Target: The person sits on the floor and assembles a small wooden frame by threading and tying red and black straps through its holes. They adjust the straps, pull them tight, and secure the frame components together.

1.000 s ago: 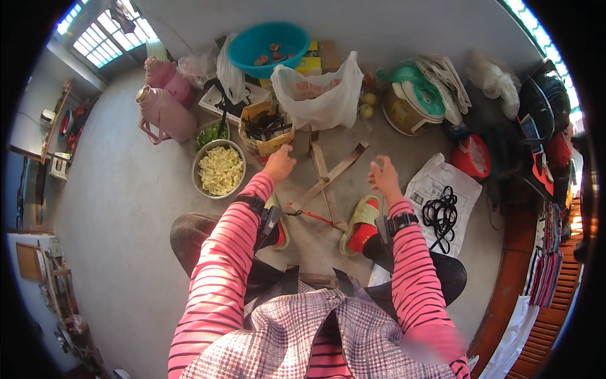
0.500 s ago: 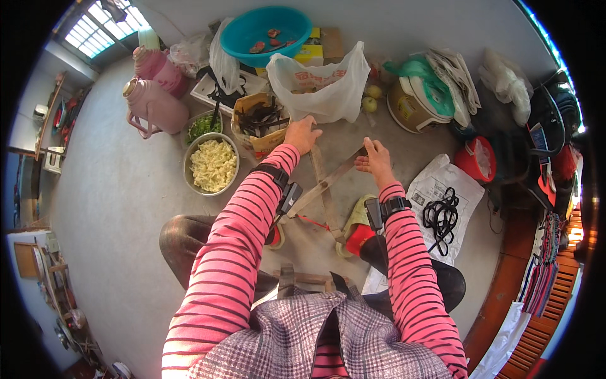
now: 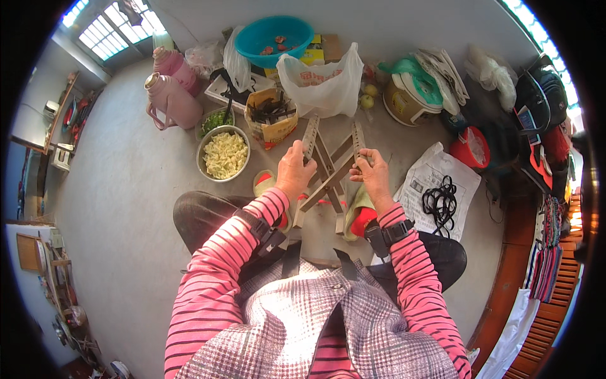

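Gripping a crossed wooden frame (image 3: 329,181) between the feet (image 3: 363,221): left rail (image 3: 310,134) in the left hand (image 3: 295,170), right rail (image 3: 358,134) in the right hand (image 3: 374,175), with fingers curled closed around both. Lying straight ahead, equally near each hand, with rails pointing away from the body. Counted: one frame, two rails, two pink flasks (image 3: 175,104), one blue basin (image 3: 252,39), one metal bowl (image 3: 201,163), one red bucket (image 3: 459,155).

"Is the room bright?"
"Yes, the barred window (image 3: 104,44) at upper left is very bright."
"And around?"
"The floor (image 3: 120,208) is grey, the wall (image 3: 404,28) pale; slatted brown wood (image 3: 548,319) stands at right."
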A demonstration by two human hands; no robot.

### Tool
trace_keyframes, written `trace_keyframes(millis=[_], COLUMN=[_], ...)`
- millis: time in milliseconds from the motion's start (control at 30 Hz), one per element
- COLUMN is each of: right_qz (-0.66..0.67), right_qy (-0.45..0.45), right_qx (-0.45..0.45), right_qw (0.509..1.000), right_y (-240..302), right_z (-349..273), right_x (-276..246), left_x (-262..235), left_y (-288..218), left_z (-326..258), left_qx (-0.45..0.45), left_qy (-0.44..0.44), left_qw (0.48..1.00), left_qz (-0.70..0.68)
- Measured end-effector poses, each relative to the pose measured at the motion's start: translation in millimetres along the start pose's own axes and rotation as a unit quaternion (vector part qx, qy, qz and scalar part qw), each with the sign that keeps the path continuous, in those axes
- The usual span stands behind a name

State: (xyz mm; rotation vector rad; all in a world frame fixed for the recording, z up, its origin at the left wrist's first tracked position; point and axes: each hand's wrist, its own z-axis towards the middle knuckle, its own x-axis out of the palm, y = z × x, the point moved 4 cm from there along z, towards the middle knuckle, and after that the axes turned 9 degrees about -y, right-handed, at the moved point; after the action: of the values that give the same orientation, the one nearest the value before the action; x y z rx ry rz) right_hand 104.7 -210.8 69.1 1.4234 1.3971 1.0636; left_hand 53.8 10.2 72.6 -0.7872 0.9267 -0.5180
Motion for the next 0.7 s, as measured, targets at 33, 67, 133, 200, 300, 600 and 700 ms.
trace_keyframes(millis=[33,67,133,200,300,600,700], right_qz=[-0.001,-0.002,0.011,0.038,0.036,0.003,-0.013], right_qy=[0.012,0.024,0.037,0.031,0.055,0.05,0.047], right_qx=[-0.008,-0.013,-0.02,-0.014,-0.02,0.001,0.052], right_qw=[1.0,1.0,0.999,0.999,0.998,0.999,0.997], right_y=[-3,-6,-15,-24,-33,-67,-84], right_z=[-8,-16,-32,-46,-59,-55,-59], right_x=[-3,-5,-12,-20,-26,-24,-34], left_x=[-4,-8,-15,-24,-24,-13,2], left_y=[-1,-1,2,2,-8,26,48], left_z=[-12,-23,-42,-56,-61,-67,-85], left_qx=[-0.004,-0.008,-0.074,-0.094,-0.064,-0.092,-0.241], left_qy=[-0.007,-0.014,-0.01,-0.008,0.004,0.017,0.068], left_qw=[1.0,1.0,0.997,0.995,0.995,0.995,0.966], left_qz=[-0.004,-0.001,-0.033,-0.027,-0.074,-0.027,-0.067])
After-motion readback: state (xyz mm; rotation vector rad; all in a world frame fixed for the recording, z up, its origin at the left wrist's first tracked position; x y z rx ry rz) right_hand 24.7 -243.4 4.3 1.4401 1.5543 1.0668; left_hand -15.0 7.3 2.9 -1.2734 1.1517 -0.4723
